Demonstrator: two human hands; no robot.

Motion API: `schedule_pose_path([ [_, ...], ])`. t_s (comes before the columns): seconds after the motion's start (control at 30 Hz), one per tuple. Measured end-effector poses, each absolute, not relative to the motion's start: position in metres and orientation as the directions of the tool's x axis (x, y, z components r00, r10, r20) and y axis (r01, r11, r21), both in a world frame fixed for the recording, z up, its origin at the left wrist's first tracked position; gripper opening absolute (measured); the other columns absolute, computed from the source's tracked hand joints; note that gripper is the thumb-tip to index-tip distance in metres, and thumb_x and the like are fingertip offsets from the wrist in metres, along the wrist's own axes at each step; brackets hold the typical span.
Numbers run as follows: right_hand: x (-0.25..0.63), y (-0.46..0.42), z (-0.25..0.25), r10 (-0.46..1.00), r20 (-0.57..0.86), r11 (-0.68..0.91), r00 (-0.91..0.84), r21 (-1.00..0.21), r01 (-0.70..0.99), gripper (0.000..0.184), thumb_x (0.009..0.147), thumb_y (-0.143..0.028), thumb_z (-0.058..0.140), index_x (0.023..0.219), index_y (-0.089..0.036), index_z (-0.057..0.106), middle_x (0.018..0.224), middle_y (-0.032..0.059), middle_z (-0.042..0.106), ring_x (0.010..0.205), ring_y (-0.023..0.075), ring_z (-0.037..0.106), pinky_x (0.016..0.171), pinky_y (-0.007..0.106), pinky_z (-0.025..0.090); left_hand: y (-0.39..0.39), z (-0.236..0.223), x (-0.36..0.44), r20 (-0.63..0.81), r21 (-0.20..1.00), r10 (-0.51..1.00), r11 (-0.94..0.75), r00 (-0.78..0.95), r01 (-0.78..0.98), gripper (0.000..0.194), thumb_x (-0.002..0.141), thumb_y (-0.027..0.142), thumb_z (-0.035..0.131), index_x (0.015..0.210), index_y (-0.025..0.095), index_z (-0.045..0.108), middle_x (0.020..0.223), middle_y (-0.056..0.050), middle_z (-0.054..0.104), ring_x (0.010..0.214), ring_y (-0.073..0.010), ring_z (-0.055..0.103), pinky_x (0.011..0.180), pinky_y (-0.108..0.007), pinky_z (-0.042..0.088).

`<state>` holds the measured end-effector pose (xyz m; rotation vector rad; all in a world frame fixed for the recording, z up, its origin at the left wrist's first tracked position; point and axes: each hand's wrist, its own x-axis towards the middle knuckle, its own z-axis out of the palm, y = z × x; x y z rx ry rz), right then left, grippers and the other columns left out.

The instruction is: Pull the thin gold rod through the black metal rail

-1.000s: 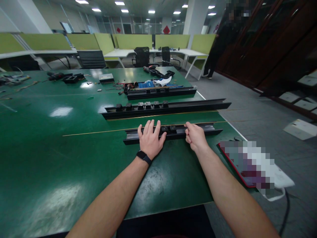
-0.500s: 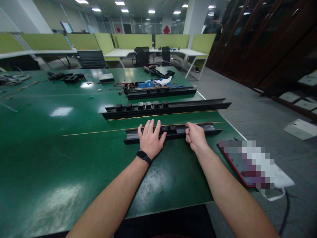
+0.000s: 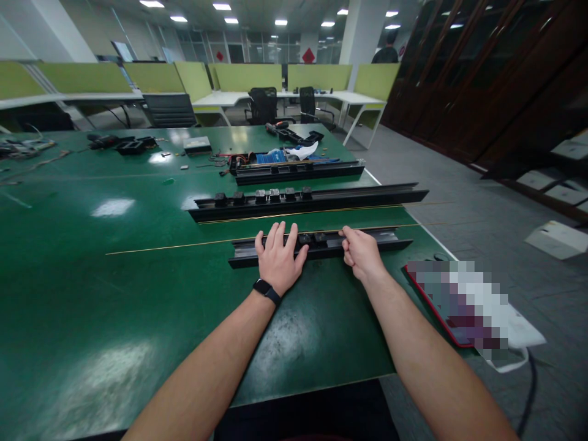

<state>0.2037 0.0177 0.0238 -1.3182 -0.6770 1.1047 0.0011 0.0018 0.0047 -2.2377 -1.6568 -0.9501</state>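
Nearest me on the green table (image 3: 160,318) lies a short black channel profile (image 3: 390,243), with small black blocks (image 3: 312,238) seated in it. My left hand (image 3: 278,260), a black band on its wrist, rests on the channel's left half with fingers spread; blocks under it are partly hidden. A long, thin golden rod (image 3: 184,246) runs along the channel's far edge and sticks out well past its left end. My right hand (image 3: 362,250) is closed, pinching this rod between thumb and forefinger above the channel's right part.
Behind lies a longer black channel (image 3: 358,196) with several blocks and another thin rod (image 3: 294,214). A third channel (image 3: 301,173) sits farther back near blue wire (image 3: 271,157). At right is a red-edged flat thing (image 3: 432,306), partly pixelated. A person (image 3: 386,54) stands far off.
The thin rod has slid a little to the left, its left end reaching farther out. My right hand has shifted slightly left with it; my left hand has stayed in place.
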Motion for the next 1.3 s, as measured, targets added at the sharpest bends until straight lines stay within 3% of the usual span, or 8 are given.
schedule_pose_path([
  [0.87,0.2042,0.0180,0.0227,0.913,-0.196,-0.123,0.359,-0.969,-0.216,0.022,0.092,-0.036,0.068,0.088,-0.015,0.066,0.049,-0.0058,0.050,0.026,0.0044,0.030,0.026,0.018,0.016,0.0029,0.0028,0.0009,0.609,0.207,0.775,-0.359,0.167,0.910,0.054,0.101,0.050,0.050,0.148,0.023,0.055,0.154,-0.017,0.053,0.147,-0.0337,0.044,0.124,-0.060,0.018],
  [1.3,0.2060,0.0202,0.0184,0.906,-0.200,-0.111,0.373,-0.963,-0.247,0.019,0.096,-0.033,0.061,0.088,-0.016,0.063,0.048,-0.0060,0.050,0.024,0.0048,0.029,0.026,0.018,0.016,0.0027,0.0037,0.0007,0.602,0.200,0.779,-0.358,0.174,0.912,0.048,0.101,0.049,0.051,0.143,0.028,0.060,0.154,-0.016,0.054,0.147,-0.0328,0.044,0.123,-0.061,0.019],
])
